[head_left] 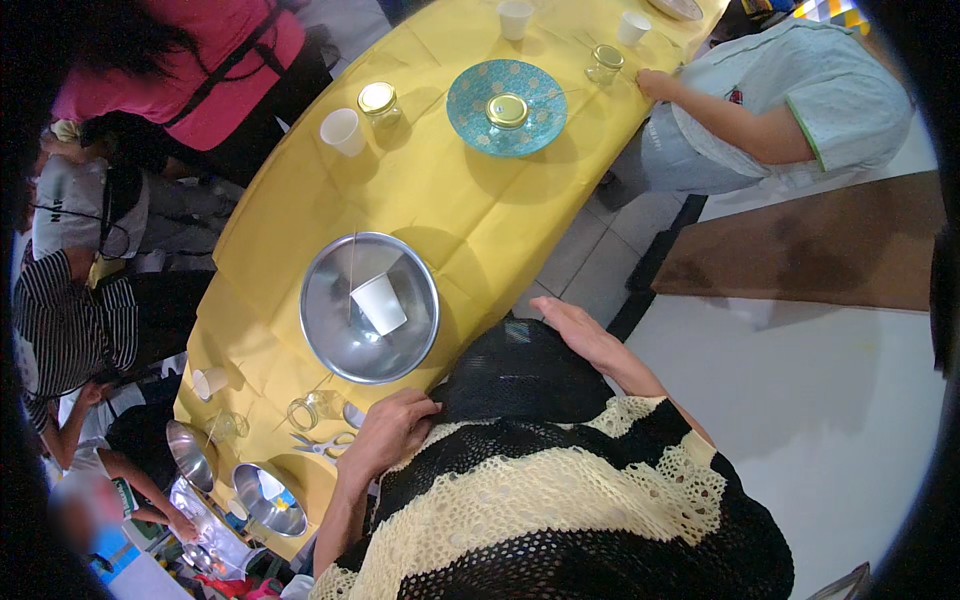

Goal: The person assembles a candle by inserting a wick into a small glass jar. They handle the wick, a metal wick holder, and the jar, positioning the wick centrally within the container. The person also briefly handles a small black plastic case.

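Observation:
My left hand (395, 428) rests against the black cloth at my front, beside the table edge, its fingers loosely bent and nothing visible in them. Flat and stretched out, my right hand (575, 328) lies against the other side of the black cloth, holding nothing. Ahead of my left hand, a large steel mixing bowl (318, 338) stands on the table. A white paper cup (382, 304) lies tilted inside it, beside a thin stick (352, 262). Scissors (325, 447) and a glass jar (312, 410) lie near my left hand.
A yellow cloth covers the long table (475, 220). Farther along are a blue patterned bowl (465, 105) with a lidded jar (507, 111) in it, another jar (380, 103) and a cup (343, 132). Smaller steel bowls (278, 518) stand at the near left. Other people stand around the table.

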A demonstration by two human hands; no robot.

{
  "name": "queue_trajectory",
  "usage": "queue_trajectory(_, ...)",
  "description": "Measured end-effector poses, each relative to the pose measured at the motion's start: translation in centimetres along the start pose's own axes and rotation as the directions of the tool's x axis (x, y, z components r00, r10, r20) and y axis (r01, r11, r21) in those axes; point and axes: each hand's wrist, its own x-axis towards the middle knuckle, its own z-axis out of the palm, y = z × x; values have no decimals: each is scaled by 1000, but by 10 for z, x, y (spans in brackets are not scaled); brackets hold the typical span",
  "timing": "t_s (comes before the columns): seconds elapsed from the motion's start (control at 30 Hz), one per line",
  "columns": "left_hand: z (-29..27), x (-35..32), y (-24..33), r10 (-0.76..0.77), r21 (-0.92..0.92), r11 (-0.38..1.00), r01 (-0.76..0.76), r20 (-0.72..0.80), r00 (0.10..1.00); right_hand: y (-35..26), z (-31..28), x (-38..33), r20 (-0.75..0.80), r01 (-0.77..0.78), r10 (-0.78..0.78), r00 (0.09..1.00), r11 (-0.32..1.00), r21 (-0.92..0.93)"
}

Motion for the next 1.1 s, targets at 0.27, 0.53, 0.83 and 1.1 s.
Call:
queue_trajectory(0.27, -13, 11, -8, -98, -89, 991, 100, 30, 995, 15, -8, 10, 276, -59, 78, 958, 995, -75)
queue_trajectory(0.53, 7, 129, 46, 383, -78, 915, -397, -145, 912, 34, -36, -16, 201, 77, -66, 977, 996, -50)
queue_trajectory(0.83, 43, 187, 80, 498, 33, 865, -501, 63, 865, 13, -84, -68, 177, 207, -155, 972, 920, -334)
queue_trajectory(1.1, 34, 161, 82, 249, 116, 967, -226, -271, 930, 9, -65, -53, -177, 387, -404, 898, 914, -124)
